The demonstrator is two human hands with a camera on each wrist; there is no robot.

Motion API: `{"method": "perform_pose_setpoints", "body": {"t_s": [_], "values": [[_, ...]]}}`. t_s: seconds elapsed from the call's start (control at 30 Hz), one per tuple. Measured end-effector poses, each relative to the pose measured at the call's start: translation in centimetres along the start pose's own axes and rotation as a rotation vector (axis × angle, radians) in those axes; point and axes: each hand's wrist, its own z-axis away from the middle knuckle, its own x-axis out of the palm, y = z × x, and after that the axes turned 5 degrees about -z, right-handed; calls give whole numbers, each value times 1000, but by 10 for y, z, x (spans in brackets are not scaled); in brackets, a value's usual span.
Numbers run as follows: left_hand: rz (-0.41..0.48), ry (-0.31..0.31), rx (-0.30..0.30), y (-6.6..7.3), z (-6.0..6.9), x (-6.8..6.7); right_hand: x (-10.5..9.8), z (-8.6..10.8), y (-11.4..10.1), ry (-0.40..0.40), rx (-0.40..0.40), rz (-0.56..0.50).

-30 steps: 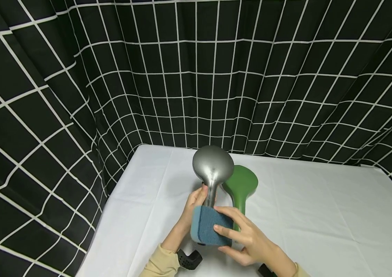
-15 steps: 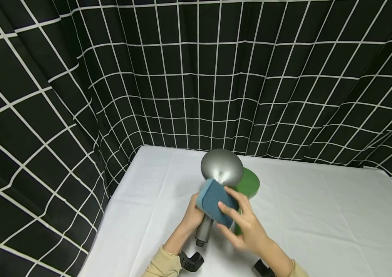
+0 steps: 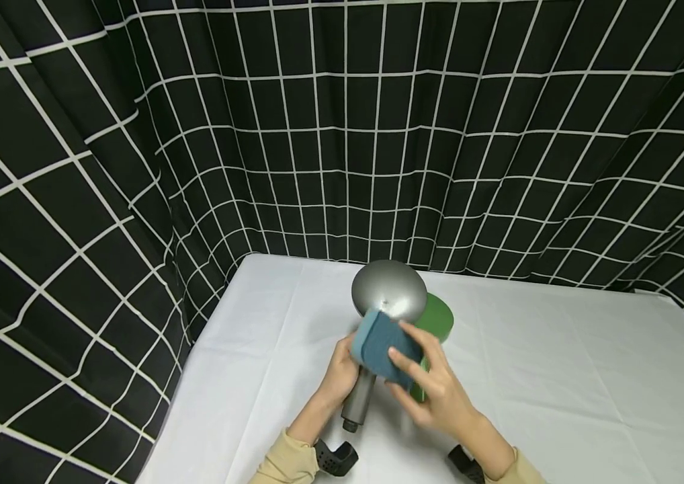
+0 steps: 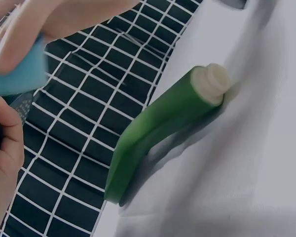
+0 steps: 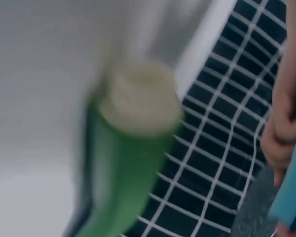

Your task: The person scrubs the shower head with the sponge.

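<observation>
In the head view my left hand (image 3: 340, 376) grips the handle of a grey hand-held shower head (image 3: 388, 286), its round head pointing away. My right hand (image 3: 441, 396) pinches a blue sponge (image 3: 387, 353) over the neck and upper handle, hiding that part; the threaded end of the handle shows below. Whether the sponge presses on the metal I cannot tell. A green shower head (image 3: 437, 319) lies on the table just behind the right hand. The left wrist view shows its pale threaded end and bent green body (image 4: 158, 118); in the right wrist view the green handle (image 5: 128, 173) is blurred.
A white cloth (image 3: 535, 376) covers the table. A black curtain with white grid lines (image 3: 378, 134) hangs behind it and along the sides. Each wrist carries a black camera mount, one of them the left mount (image 3: 336, 458).
The sponge has gone from the lower handle up to the neck, tilted, then slightly right. The grey shower head has shifted right and turned, uncovering its handle end. The green one stays put.
</observation>
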Motion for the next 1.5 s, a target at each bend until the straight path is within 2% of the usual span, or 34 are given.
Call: {"method": "perform_pose_setpoints", "body": {"t_s": [0.1, 0.17, 0.27, 0.37, 0.47, 0.53, 0.63, 0.73, 0.8, 0.9, 1.0, 1.07, 1.13, 1.3, 1.37, 1.5], "values": [[-18, 25, -41, -6, -1, 2, 0, -3, 4, 77, 137, 65], [14, 57, -65, -6, 0, 2, 3, -4, 1, 86, 154, 60], [66, 112, -76, 6, 1, 3, 7, 0, -12, 40, 81, -20], [90, 138, -80, 20, 1, 4, 8, 5, -27, -61, -35, -144], [85, 146, -99, 28, -1, 5, 7, 8, -37, -158, -114, -237], [94, 130, -108, 27, -1, 4, 7, 9, -37, -175, -149, -244], [147, 105, -95, 21, -1, 3, 9, 8, -28, -96, -143, -176], [141, 81, -74, 8, -1, 3, 9, 6, -15, 34, -54, -43], [117, 76, -90, 0, -2, 4, 8, 4, -5, 108, 19, 51], [98, 33, -121, -5, -3, 5, 4, 0, 7, 194, 88, 181], [114, 4, -153, -5, -3, 5, 2, -1, 14, 256, 117, 242], [124, 3, -171, -4, -3, 5, 3, -1, 14, 278, 134, 239], [111, 13, -178, 0, -2, 5, 5, 1, 11, 259, 155, 206], [16, 50, -176, 16, 1, 4, 10, 5, -8, 124, 165, 42], [5, 62, -163, 21, 1, 4, 11, 7, -18, 65, 125, -33], [48, 49, -140, 25, 1, 2, 12, 10, -35, -59, -23, -161]]}}
